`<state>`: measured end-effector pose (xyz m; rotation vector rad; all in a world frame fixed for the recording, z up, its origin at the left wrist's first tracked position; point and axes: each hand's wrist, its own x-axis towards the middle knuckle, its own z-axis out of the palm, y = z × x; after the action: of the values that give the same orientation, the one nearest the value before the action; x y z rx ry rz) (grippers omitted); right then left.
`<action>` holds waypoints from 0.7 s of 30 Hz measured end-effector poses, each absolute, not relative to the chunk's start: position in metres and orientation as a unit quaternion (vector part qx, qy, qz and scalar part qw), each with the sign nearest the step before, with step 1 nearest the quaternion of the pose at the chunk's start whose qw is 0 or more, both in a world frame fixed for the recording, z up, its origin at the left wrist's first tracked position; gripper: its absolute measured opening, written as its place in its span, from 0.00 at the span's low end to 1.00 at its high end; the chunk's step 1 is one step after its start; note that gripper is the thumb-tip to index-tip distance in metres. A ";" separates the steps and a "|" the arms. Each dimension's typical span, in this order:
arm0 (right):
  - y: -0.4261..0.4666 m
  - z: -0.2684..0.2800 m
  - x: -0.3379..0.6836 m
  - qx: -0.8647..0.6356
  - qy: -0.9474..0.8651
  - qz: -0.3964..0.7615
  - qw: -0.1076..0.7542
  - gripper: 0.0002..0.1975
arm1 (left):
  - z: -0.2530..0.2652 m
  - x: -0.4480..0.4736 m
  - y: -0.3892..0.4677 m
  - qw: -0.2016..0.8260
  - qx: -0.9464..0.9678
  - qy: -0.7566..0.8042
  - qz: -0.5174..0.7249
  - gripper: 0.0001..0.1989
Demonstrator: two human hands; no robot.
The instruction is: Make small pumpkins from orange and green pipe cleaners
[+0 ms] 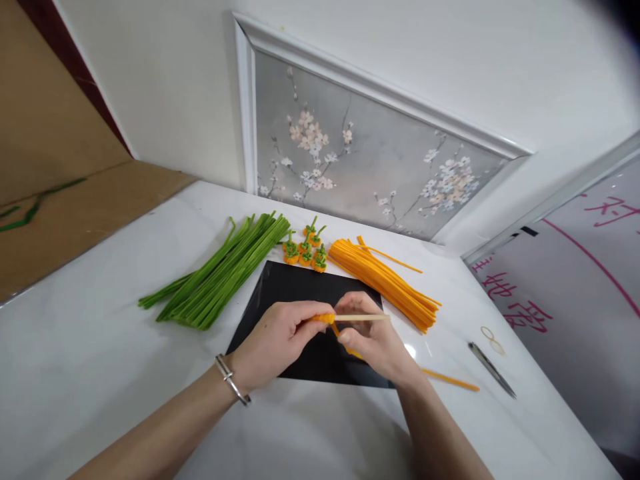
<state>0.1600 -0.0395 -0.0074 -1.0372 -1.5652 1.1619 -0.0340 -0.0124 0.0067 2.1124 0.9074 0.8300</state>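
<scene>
Orange pipe cleaner [450, 379] is wrapping the stick [361, 318] above the black mat [295, 285], your left hand [280, 333] pinching the coil [327, 319], your right hand [374, 337] curving around the stick, grip unclear, this winding step probably calling for even tension next.

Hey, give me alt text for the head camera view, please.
A person's left hand pinches an orange pipe cleaner coiled on a thin wooden stick; the right hand touches the trailing strand, above a black mat on a white table. Beyond, small orange-and-green pieces sit between a green pipe-cleaner bundle and an orange bundle.
</scene>
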 end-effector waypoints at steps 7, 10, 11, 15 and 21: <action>-0.043 -0.016 0.134 -0.411 -0.540 0.456 0.576 0.06 | 0.016 -0.031 -0.021 0.379 0.759 0.410 0.335 0.10; -0.045 -0.016 0.135 -0.400 -0.540 0.436 0.598 0.04 | 0.018 -0.033 -0.021 0.402 0.758 0.395 0.329 0.14; -0.045 -0.016 0.136 -0.397 -0.538 0.436 0.603 0.03 | 0.018 -0.034 -0.020 0.415 0.755 0.390 0.326 0.17; -0.044 -0.018 0.141 -0.402 -0.530 0.438 0.604 0.02 | 0.016 -0.037 -0.017 0.445 0.746 0.379 0.320 0.14; -0.043 -0.019 0.145 -0.389 -0.531 0.431 0.618 0.03 | 0.012 -0.038 -0.013 0.488 0.717 0.372 0.331 0.13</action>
<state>0.1451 -0.0430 -0.0186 -0.8959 -1.2211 0.9911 -0.0379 -0.0131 0.0125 1.7421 0.9041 0.8055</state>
